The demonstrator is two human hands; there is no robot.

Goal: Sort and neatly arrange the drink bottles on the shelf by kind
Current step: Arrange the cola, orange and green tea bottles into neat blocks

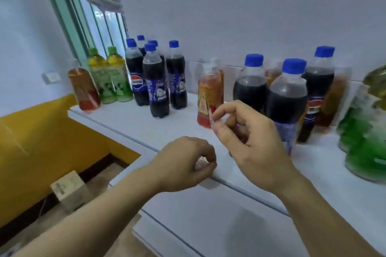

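On inspection, the drink bottles stood on a white shelf [129,123] against a pale wall, partly sorted.

At the left end, one amber tea bottle [83,89] stood at the shelf corner, with two green-capped bottles [108,77] just beside it. Next came a tight cluster of cola bottles [155,81]; five blue caps were counted there, though one behind may have been hidden. This end appeared grouped by kind.

The right half was mixed. A second amber tea bottle [208,94] stood alone near mid-shelf, with another of the same sort seemingly behind it. Three larger-looking cola bottles [287,98] stood in front of at least two more amber bottles, partly hidden and blurred. Green bottles [363,131] crowded the far right; their number could not be told.

The left hand [183,165] hovered at the shelf's front edge, fingers curled with fingertips pinched on a small pale item that could not be identified. The right hand [248,131] was raised just beside the mid-shelf amber bottle, thumb and forefinger pinched together on what looked like a small white scrap; whether it touched the bottle's label was unclear.

In my judgement, the amber bottles on the right remained to be gathered with the left one.
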